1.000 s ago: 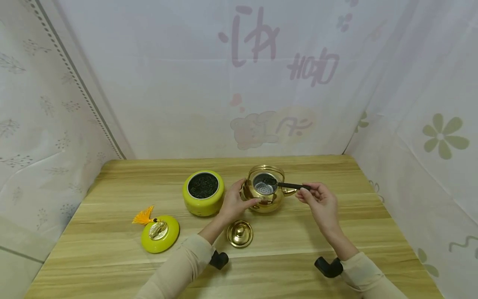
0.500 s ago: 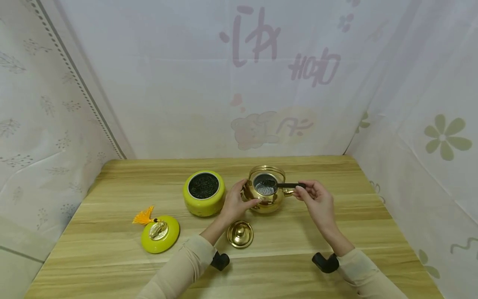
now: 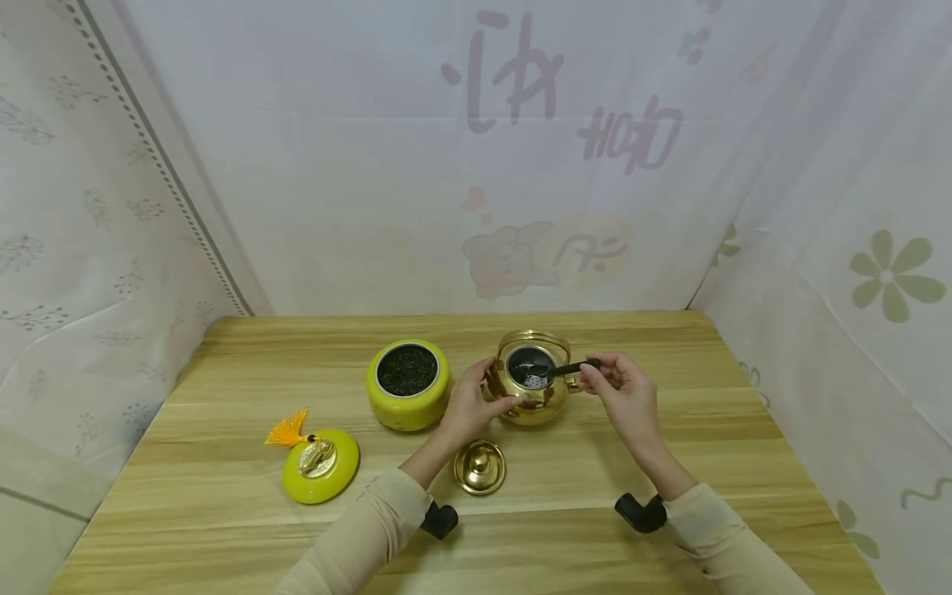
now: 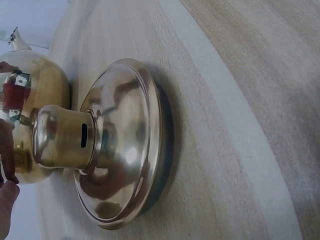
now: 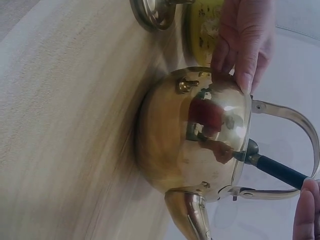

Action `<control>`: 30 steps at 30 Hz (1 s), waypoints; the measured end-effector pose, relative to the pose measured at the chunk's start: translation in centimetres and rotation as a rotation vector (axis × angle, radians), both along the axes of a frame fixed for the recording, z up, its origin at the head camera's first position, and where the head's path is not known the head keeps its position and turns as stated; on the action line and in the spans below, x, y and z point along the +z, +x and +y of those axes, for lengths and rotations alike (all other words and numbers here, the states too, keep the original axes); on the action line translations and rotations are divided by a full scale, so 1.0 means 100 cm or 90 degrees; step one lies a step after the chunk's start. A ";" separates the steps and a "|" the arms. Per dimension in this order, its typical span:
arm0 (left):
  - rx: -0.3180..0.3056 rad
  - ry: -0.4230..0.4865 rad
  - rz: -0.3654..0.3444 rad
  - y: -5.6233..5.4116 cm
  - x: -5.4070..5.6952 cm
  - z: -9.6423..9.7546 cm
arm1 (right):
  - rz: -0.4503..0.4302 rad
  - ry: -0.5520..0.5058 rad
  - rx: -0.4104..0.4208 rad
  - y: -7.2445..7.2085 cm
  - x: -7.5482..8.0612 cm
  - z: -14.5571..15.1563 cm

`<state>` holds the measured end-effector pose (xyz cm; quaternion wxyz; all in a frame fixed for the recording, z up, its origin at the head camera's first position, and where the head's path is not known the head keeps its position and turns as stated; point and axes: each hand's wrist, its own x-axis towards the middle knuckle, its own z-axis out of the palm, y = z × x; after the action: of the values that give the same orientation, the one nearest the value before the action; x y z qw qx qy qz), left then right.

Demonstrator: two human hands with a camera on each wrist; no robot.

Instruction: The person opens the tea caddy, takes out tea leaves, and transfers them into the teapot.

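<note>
A gold teapot [image 3: 549, 408] stands uncovered, its perforated strainer [image 3: 535, 382] showing inside the mouth. My left hand [image 3: 470, 406] holds the pot's left side; in the right wrist view its thumb [image 5: 247, 65] lies by the rim. With thumb and fingers my right hand [image 3: 628, 405] pinches the dark handle of a spoon [image 5: 280, 172]. The spoon's bowl is down in the pot's mouth, and its load is hard to make out. The gold teapot lid [image 3: 479, 471], knob up, lies on the table just in front of the pot.
Left of the pot stands an uncovered yellow jar [image 3: 402, 411] filled with dark tea leaves [image 3: 407, 369]. Its yellow lid [image 3: 338, 475], with an orange tassel [image 3: 288, 429], lies at the front left. The pot's arched handle [image 5: 295, 117] rises above its mouth, and its spout [image 5: 186, 210] points right.
My right hand has shifted left toward the pot. The spoon has tipped, its handle end higher and its bowl lower in the mouth. The left hand keeps its hold on the pot.
</note>
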<state>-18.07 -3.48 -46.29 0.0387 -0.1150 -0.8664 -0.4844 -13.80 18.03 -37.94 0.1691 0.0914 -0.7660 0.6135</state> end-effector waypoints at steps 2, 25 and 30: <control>0.000 -0.002 0.002 0.000 0.001 0.000 | 0.000 0.004 -0.003 0.000 0.002 -0.001; -0.001 -0.002 -0.005 0.008 0.006 -0.003 | 0.047 -0.165 0.010 0.005 -0.030 0.018; 0.000 0.046 -0.026 0.017 0.013 -0.010 | 0.081 -0.189 0.024 0.009 -0.027 0.011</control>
<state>-16.35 -4.46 -44.99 0.0250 -0.1036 -0.8489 -0.5177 -12.88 19.15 -40.64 0.2177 0.1187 -0.6530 0.7156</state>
